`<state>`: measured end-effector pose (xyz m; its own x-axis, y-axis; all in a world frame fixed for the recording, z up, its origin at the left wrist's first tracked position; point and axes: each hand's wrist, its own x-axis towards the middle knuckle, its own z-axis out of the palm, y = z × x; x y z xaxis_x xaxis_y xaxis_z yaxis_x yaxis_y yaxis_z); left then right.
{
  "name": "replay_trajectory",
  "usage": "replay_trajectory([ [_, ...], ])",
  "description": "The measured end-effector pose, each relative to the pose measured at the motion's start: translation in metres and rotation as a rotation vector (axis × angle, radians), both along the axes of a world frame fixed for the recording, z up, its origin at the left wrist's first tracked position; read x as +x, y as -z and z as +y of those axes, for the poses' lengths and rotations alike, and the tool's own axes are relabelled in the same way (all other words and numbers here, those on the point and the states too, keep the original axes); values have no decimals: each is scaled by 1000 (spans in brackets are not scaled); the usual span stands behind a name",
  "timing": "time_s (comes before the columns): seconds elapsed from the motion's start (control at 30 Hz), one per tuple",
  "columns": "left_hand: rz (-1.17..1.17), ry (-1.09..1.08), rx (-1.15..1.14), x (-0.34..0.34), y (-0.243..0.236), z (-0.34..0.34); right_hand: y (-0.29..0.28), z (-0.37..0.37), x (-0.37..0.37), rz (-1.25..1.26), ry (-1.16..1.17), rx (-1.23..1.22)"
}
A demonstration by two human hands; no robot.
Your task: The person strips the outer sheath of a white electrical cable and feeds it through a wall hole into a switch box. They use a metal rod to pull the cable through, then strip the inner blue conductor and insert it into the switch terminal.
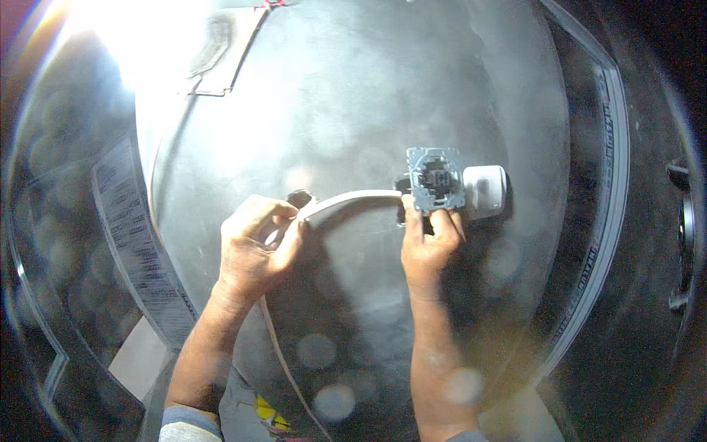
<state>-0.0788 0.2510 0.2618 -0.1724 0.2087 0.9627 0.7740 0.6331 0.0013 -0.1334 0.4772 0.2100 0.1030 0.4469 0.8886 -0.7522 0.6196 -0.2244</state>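
My left hand [258, 243] is closed around a white cable [353, 196] near a small hole [300, 197] in the grey wall. The cable arches rightward to a square blue-grey socket or switch mechanism [434, 180] with a dark centre. My right hand [434, 247] grips that mechanism from below, over a dark wall opening [403, 214] that it partly hides. A white box-shaped fitting [484, 191] sits just right of the mechanism.
The wall [353, 88] bends in the fisheye view between printed strips [140, 243] at left and right. A panel with a wire loop [221, 51] is at the upper left beside bright glare. A pale cord [276, 339] runs down below my left hand, toward a yellow object [266, 411].
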Motion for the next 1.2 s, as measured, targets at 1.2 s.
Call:
replay_trajectory([
  [1.2,307,-306,-199,-9,3,-3,1,2,-6,26,83,-29],
])
